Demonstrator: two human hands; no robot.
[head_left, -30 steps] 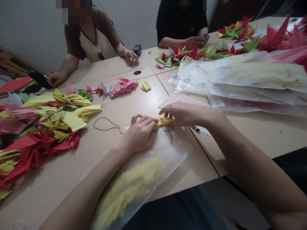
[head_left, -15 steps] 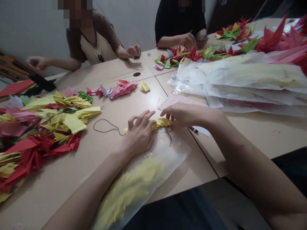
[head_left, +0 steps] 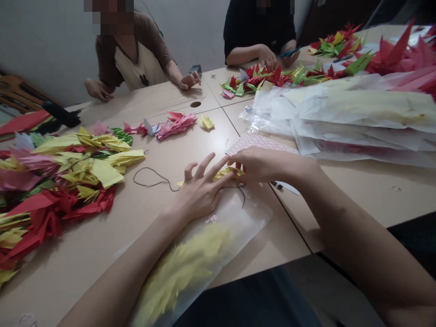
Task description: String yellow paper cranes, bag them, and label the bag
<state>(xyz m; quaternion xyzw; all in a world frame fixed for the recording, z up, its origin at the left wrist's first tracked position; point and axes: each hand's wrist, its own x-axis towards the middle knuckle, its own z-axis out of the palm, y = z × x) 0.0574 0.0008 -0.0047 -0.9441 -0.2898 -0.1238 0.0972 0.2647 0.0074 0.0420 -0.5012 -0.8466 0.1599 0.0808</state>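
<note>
My left hand (head_left: 200,193) lies palm down with its fingers spread, touching a small strung bundle of yellow paper cranes (head_left: 228,173). My right hand (head_left: 262,164) curls over the bundle's right end, its fingertips on the folded paper. A thin dark thread (head_left: 153,178) loops across the tabletop to the left of my left hand and runs under the bundle. Below my left wrist lies a clear plastic bag of yellow paper cranes (head_left: 190,259), pressed flat.
Heaped strings of red, yellow and pink paper cranes (head_left: 57,190) cover the table's left side. A sheet of white labels (head_left: 259,143) lies beyond my right hand. Filled plastic bags (head_left: 361,120) are stacked at right. Two co-workers (head_left: 136,50) sit across the table, near more cranes (head_left: 259,79).
My left hand's fingers have spread and lifted off the yellow bundle. My right hand has barely moved. The far-left co-worker's hand has moved closer to the table.
</note>
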